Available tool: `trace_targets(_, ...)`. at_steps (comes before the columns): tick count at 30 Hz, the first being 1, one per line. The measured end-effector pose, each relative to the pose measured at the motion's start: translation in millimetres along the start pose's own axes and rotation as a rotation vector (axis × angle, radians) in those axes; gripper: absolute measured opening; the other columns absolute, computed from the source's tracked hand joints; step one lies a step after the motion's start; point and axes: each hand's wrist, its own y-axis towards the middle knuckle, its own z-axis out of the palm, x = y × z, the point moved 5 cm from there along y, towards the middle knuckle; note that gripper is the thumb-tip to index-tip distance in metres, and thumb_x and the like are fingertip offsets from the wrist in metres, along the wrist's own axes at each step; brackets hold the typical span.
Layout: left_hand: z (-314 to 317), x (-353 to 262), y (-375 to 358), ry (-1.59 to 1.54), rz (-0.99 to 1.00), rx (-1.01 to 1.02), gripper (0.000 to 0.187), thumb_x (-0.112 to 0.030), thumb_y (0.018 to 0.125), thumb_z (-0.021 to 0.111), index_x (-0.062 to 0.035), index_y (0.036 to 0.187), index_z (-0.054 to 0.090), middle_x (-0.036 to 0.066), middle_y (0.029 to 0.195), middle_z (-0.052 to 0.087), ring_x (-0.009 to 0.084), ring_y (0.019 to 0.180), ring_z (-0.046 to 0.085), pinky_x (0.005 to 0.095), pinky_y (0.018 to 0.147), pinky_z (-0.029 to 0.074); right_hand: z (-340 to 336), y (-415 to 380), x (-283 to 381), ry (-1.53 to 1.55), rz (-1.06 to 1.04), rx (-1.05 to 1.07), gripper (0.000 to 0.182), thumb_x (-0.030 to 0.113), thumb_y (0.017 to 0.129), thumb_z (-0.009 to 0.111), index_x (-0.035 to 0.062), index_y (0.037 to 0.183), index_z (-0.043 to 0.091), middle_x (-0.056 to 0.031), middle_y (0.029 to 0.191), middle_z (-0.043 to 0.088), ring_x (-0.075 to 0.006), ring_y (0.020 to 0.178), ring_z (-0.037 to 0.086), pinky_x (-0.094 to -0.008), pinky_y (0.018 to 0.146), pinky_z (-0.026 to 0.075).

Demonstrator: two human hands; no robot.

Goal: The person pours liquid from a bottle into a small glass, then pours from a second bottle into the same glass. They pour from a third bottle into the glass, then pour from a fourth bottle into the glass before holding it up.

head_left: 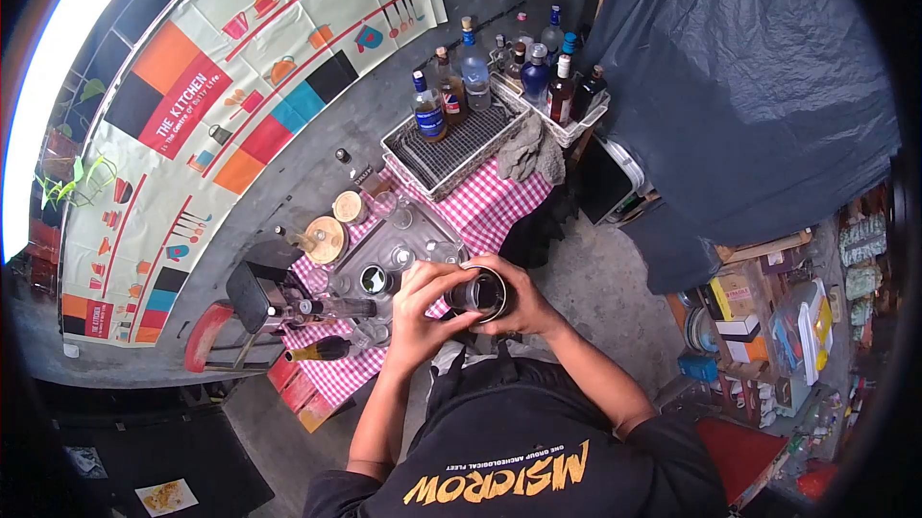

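Observation:
In front of my chest I hold a dark round cup with a shiny rim, likely a metal shaker tin, with both hands. My left hand closes on its left side, thumb below and fingers above. My right hand wraps around its right side. The inside looks dark, and I cannot make out what is in it. Just beyond my left hand, a metal tray carries several clear glasses. A dark-topped round vessel stands near my left fingers.
A checkered tablecloth covers the table. Several bottles stand in a wicker tray, beside a grey cloth. Round wooden pieces and a dark bottle are at left. Loaded shelves stand at right.

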Motion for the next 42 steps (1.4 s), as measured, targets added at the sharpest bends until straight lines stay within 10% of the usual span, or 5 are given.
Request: trace_targets(42, -1.7, 1.7, -0.2, 0.011, -0.026, 0.014, 0.059, -0.016, 0.068, 0.098, -0.0079, 0.125, 0.083, 0.008, 0.115, 0.076, 0.0287, 0.107, 0.069, 0.0426, 0.100, 0.051, 3.8, 1.2, -1.6, 0.035, -0.010, 0.002, 0.091, 0.024, 0.069, 0.101, 0.0031, 0.147, 0.060, -0.0122, 0.136, 0.066, -0.0269, 0.132, 0.066, -0.0417, 0.114, 0.050)
